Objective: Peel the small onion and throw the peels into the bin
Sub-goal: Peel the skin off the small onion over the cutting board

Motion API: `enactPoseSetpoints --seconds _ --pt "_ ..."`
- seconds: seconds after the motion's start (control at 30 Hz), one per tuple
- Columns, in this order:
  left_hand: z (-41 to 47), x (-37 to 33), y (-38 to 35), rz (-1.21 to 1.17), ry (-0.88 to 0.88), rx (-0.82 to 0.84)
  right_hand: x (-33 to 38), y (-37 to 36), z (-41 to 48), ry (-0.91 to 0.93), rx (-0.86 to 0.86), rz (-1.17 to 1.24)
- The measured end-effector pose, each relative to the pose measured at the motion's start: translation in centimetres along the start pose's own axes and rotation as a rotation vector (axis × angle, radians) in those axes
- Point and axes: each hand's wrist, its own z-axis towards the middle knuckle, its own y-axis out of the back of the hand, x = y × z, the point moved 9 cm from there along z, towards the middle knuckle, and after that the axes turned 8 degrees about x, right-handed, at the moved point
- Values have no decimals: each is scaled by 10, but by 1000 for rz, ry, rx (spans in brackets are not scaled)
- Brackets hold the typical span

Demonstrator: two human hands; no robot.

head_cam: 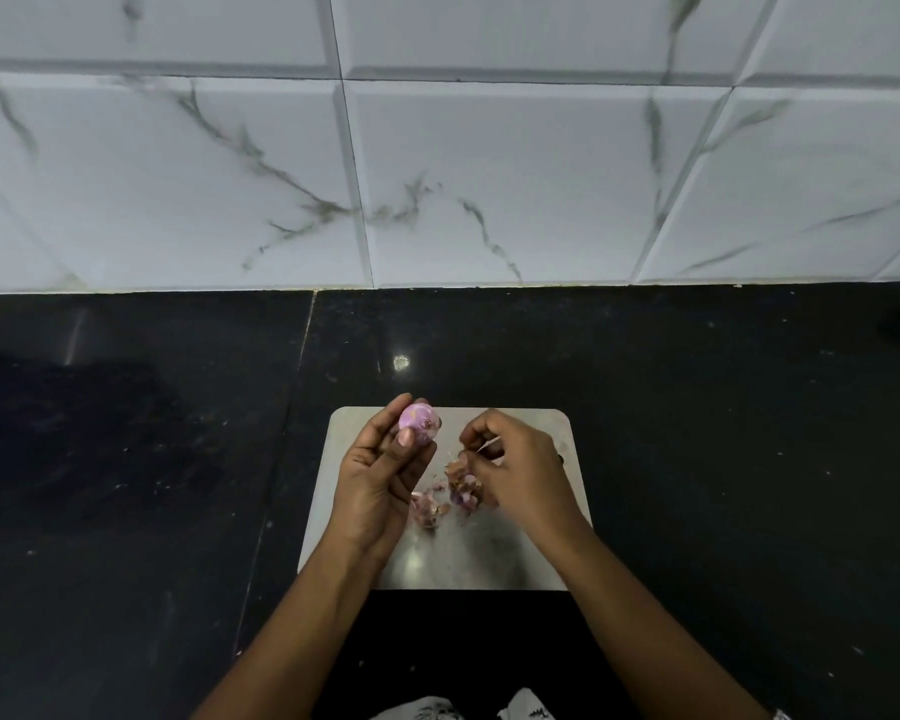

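Observation:
A small pink-purple onion (420, 421) sits between the fingertips and thumb of my left hand (383, 472), held above the far left part of a steel board (536, 558). My right hand (515, 472) hovers just to the right of it, its fingers pinched on a thin strip of peel (488, 443). Loose pink and brown peels (450, 498) lie in small heaps on the board between and below my two hands. No bin is in view.
The board lies on a black stone countertop (126, 485) with a seam running down its left part. A white marble-look tiled wall (437, 174) rises behind the counter. White patterned fabric (437, 711) shows at the bottom edge.

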Motion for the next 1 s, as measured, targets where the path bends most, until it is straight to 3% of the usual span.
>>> enactPoseSetpoints --seconds 0.1,0.27,0.4,0.47,0.57,0.7,1.0 --pt "0 3 4 -45 25 -10 4 -9 1 39 96 -75" --pt "0 5 3 -91 68 11 16 8 2 96 -20 -18" --pt "0 7 0 -103 94 26 25 -2 4 150 105 -115" --pt "0 7 -2 -94 95 29 26 1 5 141 74 -104" --pt "-1 4 -2 -46 70 27 38 15 2 218 -42 -3" --pt "-1 -4 -2 59 1 22 58 17 -1 358 -33 -16" --pt "-4 -23 -12 277 -176 78 61 11 -2 282 -20 62"
